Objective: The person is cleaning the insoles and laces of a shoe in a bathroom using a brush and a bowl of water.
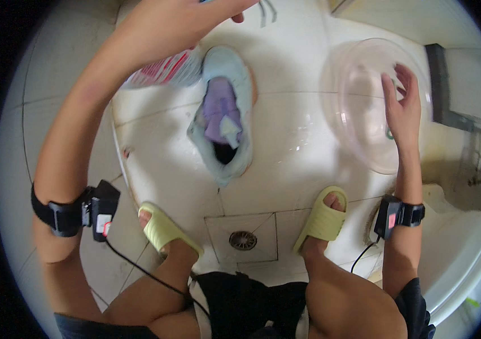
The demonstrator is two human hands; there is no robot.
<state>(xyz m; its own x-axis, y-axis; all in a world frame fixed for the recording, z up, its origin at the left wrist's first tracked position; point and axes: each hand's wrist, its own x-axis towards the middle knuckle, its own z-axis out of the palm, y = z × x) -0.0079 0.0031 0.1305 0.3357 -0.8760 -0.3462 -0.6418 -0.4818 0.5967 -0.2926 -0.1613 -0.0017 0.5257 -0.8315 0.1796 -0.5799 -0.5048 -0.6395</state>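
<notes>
A light blue sneaker (247, 84) with its purple tongue (221, 104) turned out lies on the pale tiled floor before me, toe away from me. My left hand (198, 21) reaches past it at the top edge. Its fingertips are cut off, so its grip is hidden. Thin grey strips (268, 12) show beside it, and a bit of blue appears under the hand. Over a clear plastic basin (357, 140) at the right, my right hand (405, 101) hovers with fingers spread and curved. A green-edged object (389, 134) is partly visible beneath that hand.
A red-and-white striped plastic bag (166, 70) sits beside the shoe's toe, under my left forearm. Between my yellow-green slippers (164, 226) is a round floor drain (243, 240). A white fixture (465, 262) stands at lower right. Cables hang from both arm-strapped devices.
</notes>
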